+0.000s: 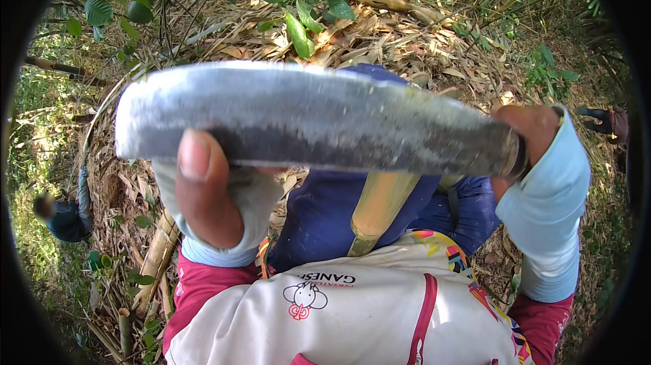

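A broad steel machete (pixel 305 117) lies crosswise close in front of me, its blunt-ended tip toward the left. My right hand (pixel 532 131) is closed at the blade's right end, where the handle is hidden in my grip. Near the tip, my left hand (pixel 210 195) pinches the blade, thumb on the near face and the other fingers mostly hidden behind it. Below the blade, a length of pale bamboo (pixel 383 209) rests between my legs in blue trousers (pixel 308 222), touched by neither hand.
Dry leaves and husks (pixel 380 39) cover the ground ahead, with a leafy green plant (pixel 298 36) at the far side. Cut bamboo (pixel 159 256) lies at left. Another person (pixel 68 216) is farther off on the left, and part of someone (pixel 614 124) shows at the right edge.
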A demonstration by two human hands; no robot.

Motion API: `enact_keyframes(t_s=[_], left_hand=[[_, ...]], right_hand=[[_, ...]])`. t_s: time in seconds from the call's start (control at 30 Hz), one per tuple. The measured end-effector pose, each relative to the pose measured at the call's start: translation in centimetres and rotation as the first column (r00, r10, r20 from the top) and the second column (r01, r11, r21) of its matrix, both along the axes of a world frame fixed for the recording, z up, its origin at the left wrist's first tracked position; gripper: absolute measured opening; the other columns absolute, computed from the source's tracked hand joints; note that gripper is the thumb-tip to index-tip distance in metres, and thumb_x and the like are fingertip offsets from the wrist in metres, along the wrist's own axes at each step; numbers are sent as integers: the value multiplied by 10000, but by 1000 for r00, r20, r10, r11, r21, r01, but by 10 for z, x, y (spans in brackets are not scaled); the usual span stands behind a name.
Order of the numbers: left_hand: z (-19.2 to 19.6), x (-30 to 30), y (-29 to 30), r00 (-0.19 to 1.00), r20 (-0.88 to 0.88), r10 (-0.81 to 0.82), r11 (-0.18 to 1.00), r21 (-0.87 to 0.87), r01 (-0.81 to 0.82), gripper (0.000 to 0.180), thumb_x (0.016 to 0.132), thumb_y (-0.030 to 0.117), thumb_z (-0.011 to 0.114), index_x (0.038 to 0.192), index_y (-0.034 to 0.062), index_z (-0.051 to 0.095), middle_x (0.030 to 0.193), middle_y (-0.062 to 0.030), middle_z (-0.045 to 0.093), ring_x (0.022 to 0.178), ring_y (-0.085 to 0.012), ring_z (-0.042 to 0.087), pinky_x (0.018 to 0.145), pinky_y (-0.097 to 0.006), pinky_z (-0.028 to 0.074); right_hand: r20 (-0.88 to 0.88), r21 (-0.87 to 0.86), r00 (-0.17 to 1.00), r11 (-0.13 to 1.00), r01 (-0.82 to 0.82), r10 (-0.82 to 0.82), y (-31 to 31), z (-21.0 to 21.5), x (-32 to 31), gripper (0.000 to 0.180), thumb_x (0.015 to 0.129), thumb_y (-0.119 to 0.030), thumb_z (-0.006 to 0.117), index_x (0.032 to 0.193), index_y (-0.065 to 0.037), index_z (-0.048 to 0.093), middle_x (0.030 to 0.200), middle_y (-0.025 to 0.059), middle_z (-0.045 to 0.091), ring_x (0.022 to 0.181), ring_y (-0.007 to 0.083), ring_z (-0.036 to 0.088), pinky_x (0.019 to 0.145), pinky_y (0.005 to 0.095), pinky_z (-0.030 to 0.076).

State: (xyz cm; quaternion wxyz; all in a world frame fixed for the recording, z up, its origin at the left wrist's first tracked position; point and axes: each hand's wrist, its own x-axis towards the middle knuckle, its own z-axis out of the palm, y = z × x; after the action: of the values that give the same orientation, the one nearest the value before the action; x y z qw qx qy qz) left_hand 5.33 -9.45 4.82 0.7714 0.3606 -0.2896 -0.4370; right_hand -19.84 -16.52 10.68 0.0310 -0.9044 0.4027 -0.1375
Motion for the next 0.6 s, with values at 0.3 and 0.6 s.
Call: enact_keyframes(t_s=[0.3, 0.6], left_hand=[[-30, -3, 37, 927, 333, -172, 975, 190, 113, 483, 767, 439, 566, 821, -41, 555, 722, -165, 582, 654, -229, 542, 580, -338, 431], [-39, -6, 71, 899, 291, -326, 892, 411, 190, 482, 772, 456, 631, 891, -9, 589, 836, -75, 577, 771, -149, 531, 687, -275, 417]], right_hand=[[-142, 65, 989, 997, -38, 47, 35, -26, -8, 361, 646, -195, 626, 995, -102, 644, 736, 57, 572, 641, 246, 561, 630, 456, 369], [-273, 233, 962, 969, 81, -15, 64, -36, -4, 510, 471, -56, 702, 975, -84, 630, 757, 75, 543, 715, 277, 536, 685, 408, 414]])
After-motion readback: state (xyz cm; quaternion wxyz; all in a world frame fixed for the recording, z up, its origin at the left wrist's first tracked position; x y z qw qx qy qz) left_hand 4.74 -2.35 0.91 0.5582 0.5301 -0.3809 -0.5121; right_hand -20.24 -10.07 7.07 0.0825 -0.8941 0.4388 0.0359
